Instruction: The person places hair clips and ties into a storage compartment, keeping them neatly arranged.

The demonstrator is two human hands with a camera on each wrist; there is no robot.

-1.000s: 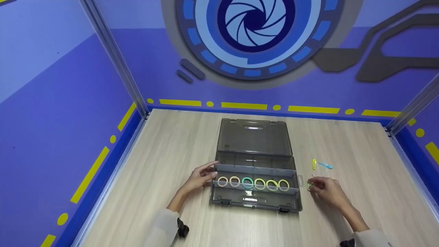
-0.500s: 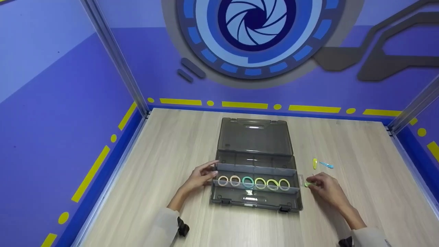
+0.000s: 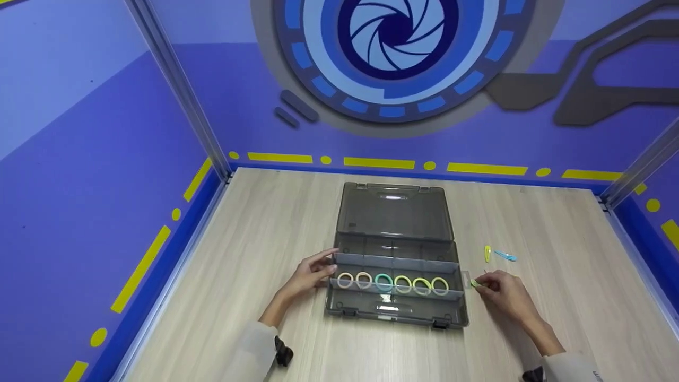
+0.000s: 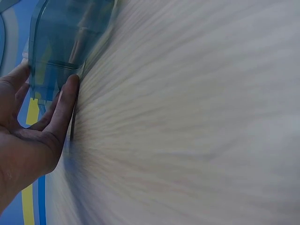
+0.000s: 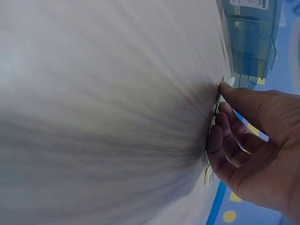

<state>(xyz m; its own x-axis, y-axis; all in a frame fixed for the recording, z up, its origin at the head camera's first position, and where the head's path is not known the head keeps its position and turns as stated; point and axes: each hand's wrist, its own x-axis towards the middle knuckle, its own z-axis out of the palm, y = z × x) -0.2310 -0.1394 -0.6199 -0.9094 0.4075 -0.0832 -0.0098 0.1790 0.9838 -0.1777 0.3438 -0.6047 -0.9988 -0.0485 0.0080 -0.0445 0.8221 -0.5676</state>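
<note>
A dark translucent plastic storage box [image 3: 395,207] lies with its lid folded back. Its middle compartment holds a row of ring-shaped hair ties [image 3: 383,282], in peach, teal and yellow-green. At the box's left wall, my left hand [image 3: 306,276] rests with fingers extended against it; the left wrist view has these fingers touching the box side [image 4: 65,47]. Right of the box, my right hand [image 3: 506,292] pinches a small green hair clip [image 3: 474,284] low over the table. Most of that clip is hidden by the fingers. Beyond this hand lie a yellow hair clip [image 3: 487,253] and a blue hair clip [image 3: 505,256].
The box stands on a light wood-grain table [image 3: 276,212]. Blue printed panels [image 3: 297,138] enclose it at the back and sides. A clear tab [image 3: 466,279] sticks out at the box's right side, close to the right fingertips.
The green hair clip has turned in my right fingers and shifted slightly left, its visible end now pointing toward the box. My left hand and the box have stayed in place.
</note>
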